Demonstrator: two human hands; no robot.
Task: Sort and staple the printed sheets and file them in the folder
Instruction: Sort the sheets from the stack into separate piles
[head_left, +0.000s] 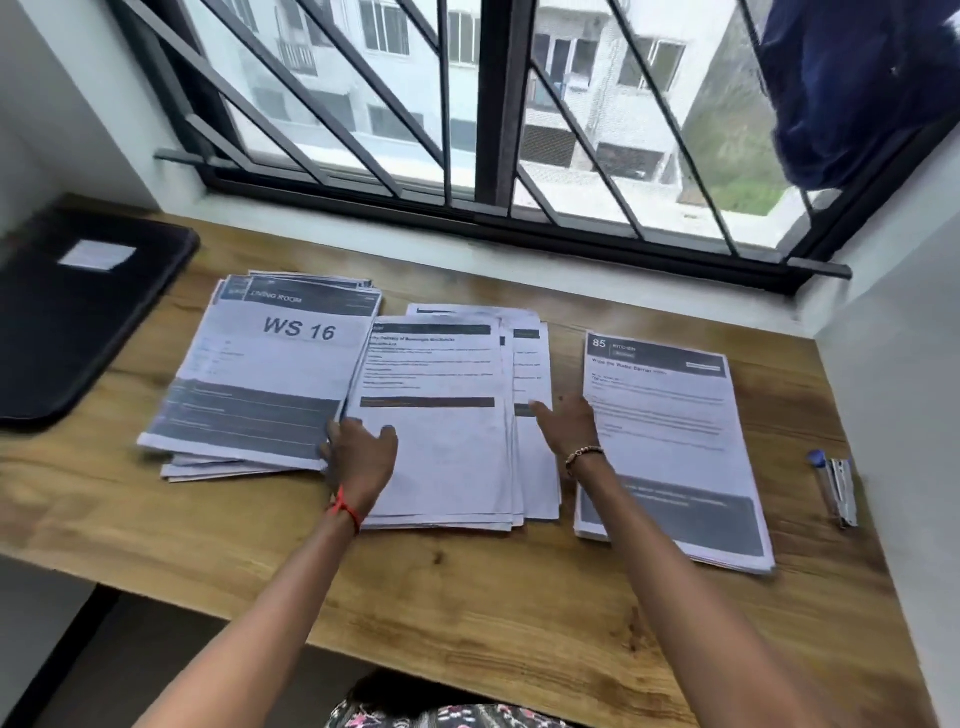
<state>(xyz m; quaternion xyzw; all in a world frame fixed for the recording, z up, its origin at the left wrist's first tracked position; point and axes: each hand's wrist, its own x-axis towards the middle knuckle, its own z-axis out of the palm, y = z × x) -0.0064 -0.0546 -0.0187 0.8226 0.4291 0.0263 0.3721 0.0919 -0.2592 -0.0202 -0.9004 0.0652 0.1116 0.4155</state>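
Three paper stacks, closed black folder

Desk: brown wood grain with darker knots. Folder: black, with white label. Printed sheets: white, dark grey bands, black lettering. Stapler: silver. Wrist thread: red. Hanging cloth: dark blue. Garment: black, pink floral print.

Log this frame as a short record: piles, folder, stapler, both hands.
surface: brown wooden desk
left pile: white printed sheets, "WS 16" on top
middle pile: printed sheets, fanned
right pile: printed sheets, "85 KITCHEN" on top
filing: flat black folder, closed, far left
tool: slim silver metal stapler, far right
left grip: hand on middle pile's left edge, hold unclear
right grip: open hand at middle pile's right edge
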